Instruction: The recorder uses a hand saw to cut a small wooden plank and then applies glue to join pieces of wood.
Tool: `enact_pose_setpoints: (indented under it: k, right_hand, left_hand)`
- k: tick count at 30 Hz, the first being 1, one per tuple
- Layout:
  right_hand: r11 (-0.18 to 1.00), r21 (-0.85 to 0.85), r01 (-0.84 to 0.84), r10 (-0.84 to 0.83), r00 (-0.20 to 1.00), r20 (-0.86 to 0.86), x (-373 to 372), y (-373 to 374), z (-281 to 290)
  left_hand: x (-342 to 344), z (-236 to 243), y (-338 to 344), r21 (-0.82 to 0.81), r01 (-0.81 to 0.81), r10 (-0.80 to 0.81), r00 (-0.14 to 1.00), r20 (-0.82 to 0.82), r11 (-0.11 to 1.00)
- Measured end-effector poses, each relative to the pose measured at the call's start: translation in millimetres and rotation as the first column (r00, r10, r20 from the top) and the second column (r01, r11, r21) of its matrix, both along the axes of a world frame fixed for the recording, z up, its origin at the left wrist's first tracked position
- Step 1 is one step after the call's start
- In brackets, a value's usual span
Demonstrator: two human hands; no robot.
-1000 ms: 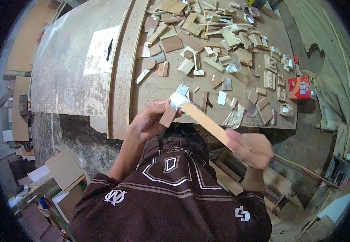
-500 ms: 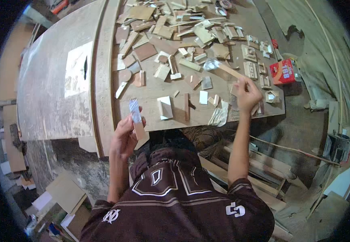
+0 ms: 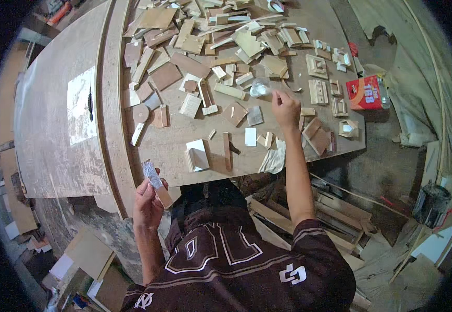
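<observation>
My left hand (image 3: 149, 200) grips a short wooden block (image 3: 163, 195) at the table's near edge, fingers wrapped round it. A shiny whitish-blue layer (image 3: 153, 176) covers the block's upper part. Over the table, my right hand (image 3: 287, 110) is closed in a pinch beside a small clear cup (image 3: 260, 88) with something whitish in it. Whatever lies between those fingertips is hidden. Below the cup are a grey square piece (image 3: 254, 115) and a white rectangular piece (image 3: 250, 137). A wood block with a white face (image 3: 198, 155) stands nearer me.
Wood offcuts (image 3: 192, 39) pile up across the far table. Several small layered wooden assemblies (image 3: 318, 92) line its right side, near a red box (image 3: 364, 92). A crumpled pale cloth (image 3: 273, 158) hangs at the front edge. A raised wooden strip (image 3: 112, 109) runs along the left.
My right hand has moved left, close to the cup; the flat wooden stick it held is no longer visible in it. My left hand has shifted left and down with the block, now tilted.
</observation>
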State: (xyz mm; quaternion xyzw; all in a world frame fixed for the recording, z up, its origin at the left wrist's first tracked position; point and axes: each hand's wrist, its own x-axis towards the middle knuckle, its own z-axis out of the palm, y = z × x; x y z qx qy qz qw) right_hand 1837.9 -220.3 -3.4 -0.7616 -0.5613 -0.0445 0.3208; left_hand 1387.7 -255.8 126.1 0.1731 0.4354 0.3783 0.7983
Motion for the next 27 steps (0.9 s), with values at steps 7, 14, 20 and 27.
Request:
enact_pose_setpoints:
  k: [7,14,20,27]
  right_hand:
    - [0.999,-0.02,-0.025,0.025,0.999,-0.023,-6,5,-8]
    - [0.998,-0.059,0.011,-0.013,0.999,-0.035,-1,10,-17]
    - [0.997,-0.046,0.055,-0.059,0.992,-0.114,1,29,-7]
    - [0.998,-0.062,-0.013,0.006,0.993,-0.12,9,27,23]
  left_hand:
    - [16,-4,10,-0.012,0.009,-0.008,0.998,0.065,1.0]
    - [21,-14,19,0.009,0.028,-0.028,0.994,0.106,1.0]
    - [20,-12,21,0.004,0.08,-0.08,0.997,0.022,0.997]
    - [20,-14,23,-0.016,0.028,-0.028,1.0,-0.014,0.999]
